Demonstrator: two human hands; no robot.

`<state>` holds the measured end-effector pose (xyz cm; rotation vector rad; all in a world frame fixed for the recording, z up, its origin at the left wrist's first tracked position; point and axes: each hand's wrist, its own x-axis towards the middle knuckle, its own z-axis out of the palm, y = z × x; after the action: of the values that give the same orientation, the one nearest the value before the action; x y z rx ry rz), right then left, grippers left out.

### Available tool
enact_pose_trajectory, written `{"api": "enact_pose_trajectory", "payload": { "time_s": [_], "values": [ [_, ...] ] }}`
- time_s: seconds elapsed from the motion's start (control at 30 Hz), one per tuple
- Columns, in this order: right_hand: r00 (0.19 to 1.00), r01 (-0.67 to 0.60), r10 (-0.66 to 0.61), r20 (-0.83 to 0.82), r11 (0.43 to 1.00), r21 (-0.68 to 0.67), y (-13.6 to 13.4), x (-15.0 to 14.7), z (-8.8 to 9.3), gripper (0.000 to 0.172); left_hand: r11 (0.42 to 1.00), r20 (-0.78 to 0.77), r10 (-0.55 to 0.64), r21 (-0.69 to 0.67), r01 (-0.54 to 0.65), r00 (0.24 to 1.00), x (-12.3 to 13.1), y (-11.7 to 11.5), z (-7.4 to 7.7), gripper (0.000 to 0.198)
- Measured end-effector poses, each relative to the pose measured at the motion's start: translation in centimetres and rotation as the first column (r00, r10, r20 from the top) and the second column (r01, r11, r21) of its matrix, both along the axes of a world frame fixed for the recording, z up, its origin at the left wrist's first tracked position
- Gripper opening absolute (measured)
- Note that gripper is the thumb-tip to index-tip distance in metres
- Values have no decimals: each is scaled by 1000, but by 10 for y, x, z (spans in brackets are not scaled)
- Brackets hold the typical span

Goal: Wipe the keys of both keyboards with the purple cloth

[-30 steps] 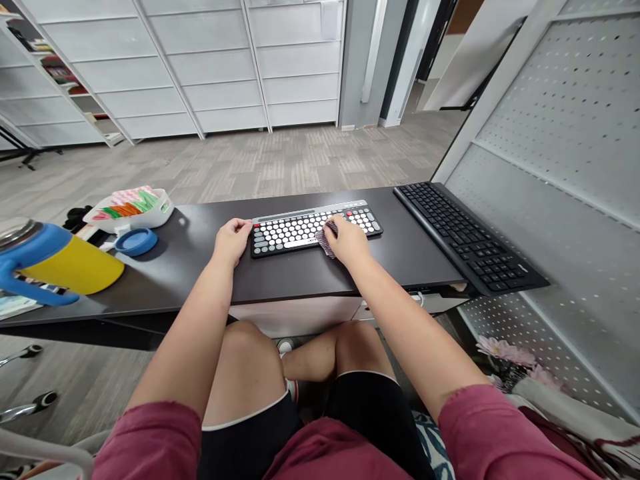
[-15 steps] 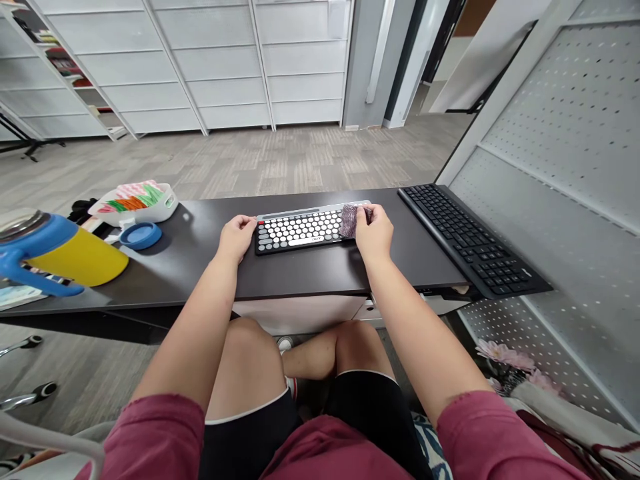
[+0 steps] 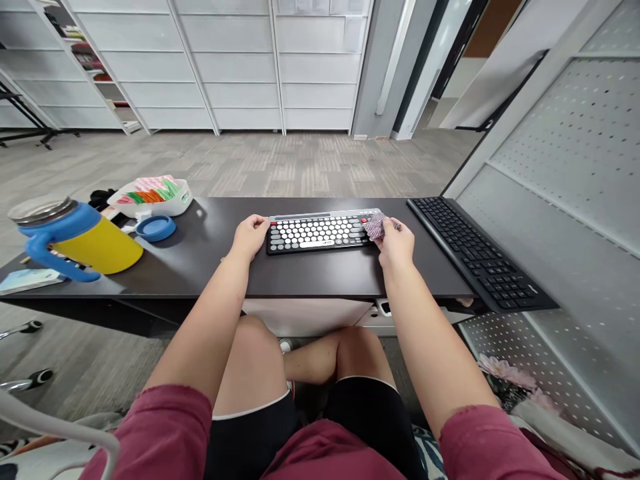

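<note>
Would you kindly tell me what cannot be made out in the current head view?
In the head view:
The right end of the black keyboard with round white keys: partly hidden by the crumpled purple-grey cloth and right hand.
Whether the left hand grips that keyboard: the hand itself hides the contact.
Markings on the all-black keyboard: too small.
Rest of the curved white tube: cut off by the picture's edge.

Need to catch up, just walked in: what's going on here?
A seated person's left hand is at the left end of a black-and-grey keyboard with round white keys. The right hand holds a crumpled purple-grey patterned cloth at that keyboard's right end. On the dark desktop, a long black rectangular keyboard lies to the right and a yellow-and-blue cylindrical mug is at the left.
</note>
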<state>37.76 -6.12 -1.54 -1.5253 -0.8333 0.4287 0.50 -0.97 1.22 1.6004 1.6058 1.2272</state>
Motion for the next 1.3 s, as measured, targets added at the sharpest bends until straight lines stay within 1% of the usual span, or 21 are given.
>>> {"api": "enact_pose_trajectory", "payload": {
  "time_s": [0.07, 0.13, 0.23, 0.27, 0.33, 0.4, 0.47, 0.57, 0.63, 0.73, 0.8, 0.9, 0.97, 1.0, 1.03, 1.1, 1.17, 1.2, 1.3],
  "values": [
    [999, 19, -20, 36, 999, 31, -3, 0, 3, 49, 1000, 3, -2, -3, 2, 1000, 0, 0, 0, 15],
    [992, 51, -56, 111, 998, 46, -8, 2, 8, 53, 1000, 7, -5, -7, 5, 1000, 0, -1, 0, 15],
    [959, 78, -78, 272, 997, 11, -15, 1, 15, 53, 1000, 17, -11, -11, 11, 1000, 0, -2, 0, 14],
    [943, 67, -57, 329, 998, -20, -16, -1, 17, 51, 1000, 21, -13, -11, 13, 1000, 0, -2, 0, 13],
    [902, 17, 34, 431, 994, -112, -16, -9, 18, 45, 1000, 28, -17, -10, 17, 999, 1, -4, 1, 13],
    [850, -42, 146, 506, 977, -211, -14, -21, 17, 38, 1000, 30, -22, -7, 22, 999, 1, -5, 1, 13],
    [800, -77, 225, 557, 958, -277, -14, -31, 16, 36, 1000, 32, -31, -4, 31, 999, 0, -7, 2, 12],
    [751, -98, 278, 598, 944, -316, -17, -36, 16, 38, 999, 35, -43, -6, 43, 998, -1, -8, 2, 11],
    [741, -103, 286, 607, 942, -319, -17, -32, 20, 38, 999, 31, -49, -5, 49, 998, -1, -8, 1, 10],
    [759, -79, 245, 604, 954, -288, -7, -16, 35, 37, 998, 16, -60, 3, 60, 998, -2, -8, 0, 8],
    [781, -31, 176, 599, 969, -244, 6, -5, 49, 38, 998, 14, -62, 5, 62, 998, -3, -7, 0, 8],
    [800, 86, 19, 600, 986, -146, 29, 3, 69, 50, 999, 18, -54, 3, 54, 998, -3, -7, -2, 9],
    [798, 143, -53, 601, 984, -104, 44, 2, 77, 56, 999, 16, -50, 4, 49, 999, -4, -6, -3, 8],
    [796, 149, -55, 603, 983, -108, 51, 0, 78, 55, 999, 14, -49, 6, 49, 999, -4, -6, -4, 8],
    [795, 138, -29, 606, 981, -134, 58, -4, 77, 53, 999, 14, -50, 8, 50, 999, -4, -6, -5, 7],
    [792, 89, 77, 606, 967, -240, 70, -14, 69, 40, 999, 18, -50, 13, 50, 999, -4, -5, -6, 7],
    [780, 47, 195, 594, 929, -367, 79, -26, 57, 25, 999, 24, -47, 14, 47, 999, -4, -5, -6, 7],
    [771, 35, 242, 589, 907, -419, 82, -33, 51, 23, 999, 27, -45, 14, 45, 999, -4, -5, -7, 7],
    [730, 0, 344, 591, 864, -503, 85, -58, 39, 33, 999, 36, -42, 14, 42, 998, -4, -4, -6, 6]
  ]
}}
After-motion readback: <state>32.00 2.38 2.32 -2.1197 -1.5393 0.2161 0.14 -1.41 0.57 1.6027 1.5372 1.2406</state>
